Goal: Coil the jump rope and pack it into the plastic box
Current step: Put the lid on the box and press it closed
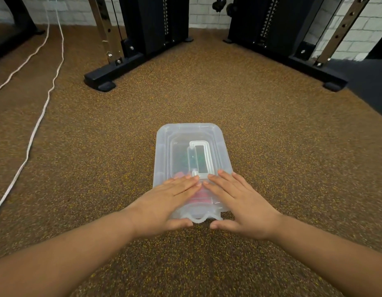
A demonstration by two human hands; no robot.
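A translucent plastic box (177,136) with its lid on lies on the speckled brown floor in front of me. Through the lid I make out blurred red and green shapes, likely the jump rope (201,197). My left hand (166,202) lies flat on the near left part of the lid, fingers straight, thumb against the front edge. My right hand (235,200) lies flat on the near right part in the same way. The fingertips of both hands almost meet by the lid's folded handle (201,157).
Black bases of a gym machine (100,79) (333,83) stand at the back left and back right. A white cord (33,136) runs along the floor on the left. A dark mat (370,86) lies at the far right.
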